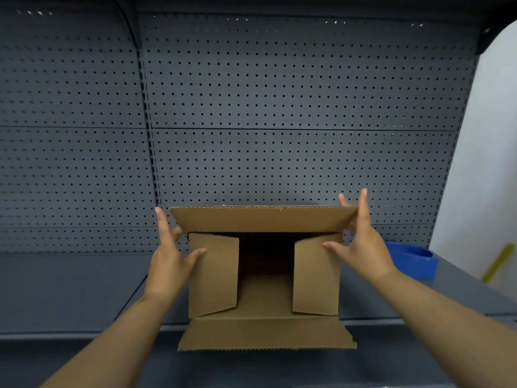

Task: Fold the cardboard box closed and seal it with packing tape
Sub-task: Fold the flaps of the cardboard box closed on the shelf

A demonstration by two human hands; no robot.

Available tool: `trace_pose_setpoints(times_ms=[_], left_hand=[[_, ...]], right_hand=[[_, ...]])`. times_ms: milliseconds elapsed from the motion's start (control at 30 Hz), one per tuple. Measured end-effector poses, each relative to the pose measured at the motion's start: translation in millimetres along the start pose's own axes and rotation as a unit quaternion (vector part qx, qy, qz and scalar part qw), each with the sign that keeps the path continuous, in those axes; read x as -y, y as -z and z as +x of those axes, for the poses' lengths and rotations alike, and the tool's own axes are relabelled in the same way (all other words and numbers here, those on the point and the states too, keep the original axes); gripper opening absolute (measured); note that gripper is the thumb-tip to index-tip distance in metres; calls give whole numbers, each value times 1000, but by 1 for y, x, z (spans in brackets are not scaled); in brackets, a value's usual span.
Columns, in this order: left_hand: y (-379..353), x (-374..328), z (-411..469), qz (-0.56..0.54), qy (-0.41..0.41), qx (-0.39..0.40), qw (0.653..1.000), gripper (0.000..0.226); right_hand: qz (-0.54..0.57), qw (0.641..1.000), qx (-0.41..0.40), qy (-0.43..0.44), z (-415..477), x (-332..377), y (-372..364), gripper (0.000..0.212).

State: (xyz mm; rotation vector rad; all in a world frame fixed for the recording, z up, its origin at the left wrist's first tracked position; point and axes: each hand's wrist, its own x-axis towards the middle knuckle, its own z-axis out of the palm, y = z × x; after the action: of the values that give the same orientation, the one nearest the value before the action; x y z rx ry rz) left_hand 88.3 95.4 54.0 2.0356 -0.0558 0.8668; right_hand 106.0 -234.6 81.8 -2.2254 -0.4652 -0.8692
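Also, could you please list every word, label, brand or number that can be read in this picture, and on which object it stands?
There is no readable text in this picture.
Cardboard box: plain brown flaps and walls, no print or label visible.
Blue tape dispenser: no brand or marking visible.
Pegboard wall: only holes, no signs.
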Motion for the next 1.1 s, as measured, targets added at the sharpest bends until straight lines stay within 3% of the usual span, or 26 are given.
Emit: trace_pose_setpoints(times_ms=[100, 167, 233, 300, 367, 467, 533, 600, 700, 733, 800, 900, 967, 1100], left_hand=[[4, 8, -1, -4, 8, 5, 1000, 72], [8, 18, -2, -10, 0, 1, 1000, 53], [16, 23, -6, -48, -46, 23, 998, 65], [25, 31, -10, -21, -99, 77, 992, 83], [32, 40, -10, 127, -169, 136, 968, 94], [40, 42, -6, 294, -205, 208, 910, 105], [42, 44, -2, 365, -242, 204, 876, 104], [41, 41, -2, 359, -250, 170, 883, 87], [29, 25, -8, 368, -282, 85, 882, 20], [23, 20, -8, 370, -269, 72, 887, 22], [12, 14, -6, 362, -235, 76, 899, 52], [7, 9, -4, 411, -242, 82, 875, 84], [8, 8, -2, 423, -253, 89, 866, 84], [10, 9, 1, 422, -267, 76, 863, 77]], right_hand=[[3, 1000, 29, -5, -6, -6, 1, 99], [-66, 992, 51, 99, -6, -14, 6, 84], [-133, 964, 99, 206, -10, -32, 9, 84], [-187, 941, 153, 236, -14, -43, 14, 86], [-261, 913, 208, 236, -14, -44, 21, 92], [-357, 858, 322, 182, -13, -39, 30, 116], [-345, 870, 293, 195, -13, -36, 28, 105], [-339, 890, 217, 214, -14, -29, 21, 80], [-350, 904, 154, 193, -17, -14, 1, 64], [-359, 905, 142, 181, -18, -9, -5, 65], [-368, 909, 109, 161, -19, -4, -14, 69], [-382, 905, 99, 162, -26, 9, -23, 80], [-387, 887, 142, 207, -38, 23, -30, 97], [-388, 820, 278, 317, -73, 33, -50, 120]])
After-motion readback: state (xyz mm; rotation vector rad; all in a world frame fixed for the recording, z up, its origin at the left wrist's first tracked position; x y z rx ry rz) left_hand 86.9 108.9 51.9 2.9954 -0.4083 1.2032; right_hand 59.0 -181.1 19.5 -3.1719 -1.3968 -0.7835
